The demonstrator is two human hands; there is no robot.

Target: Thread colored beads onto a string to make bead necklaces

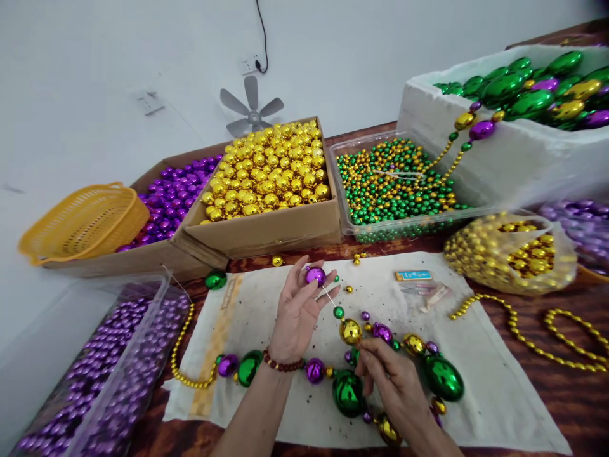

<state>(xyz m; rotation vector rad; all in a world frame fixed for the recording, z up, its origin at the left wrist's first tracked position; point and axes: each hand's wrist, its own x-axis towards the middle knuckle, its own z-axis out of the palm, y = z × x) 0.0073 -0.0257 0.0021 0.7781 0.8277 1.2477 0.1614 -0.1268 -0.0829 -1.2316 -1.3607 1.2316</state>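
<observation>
My left hand point(299, 308), with a dark red bead bracelet at its wrist, pinches a shiny purple ball point(315, 275) between thumb and fingers. From that ball a taut pale thread point(328, 297) runs down to a small green bead point(338, 311) and a gold ball point(351, 331). Just beneath the gold ball, my right hand point(392, 377) is closed on the bead strand; its fingertips partly hide the hold. Around both hands the strand of purple, gold and green balls lies on a white cloth point(266, 289), including a large green ball point(347, 393) and a green oval bead point(443, 377).
Behind the cloth stand a carton of gold balls point(266, 231), purple balls point(181, 184) and a clear bin point(349, 222) of small beads. A foam box point(476, 158) stands right, above a bag of gold beads point(480, 254). A blue packet point(413, 275) lies on the cloth.
</observation>
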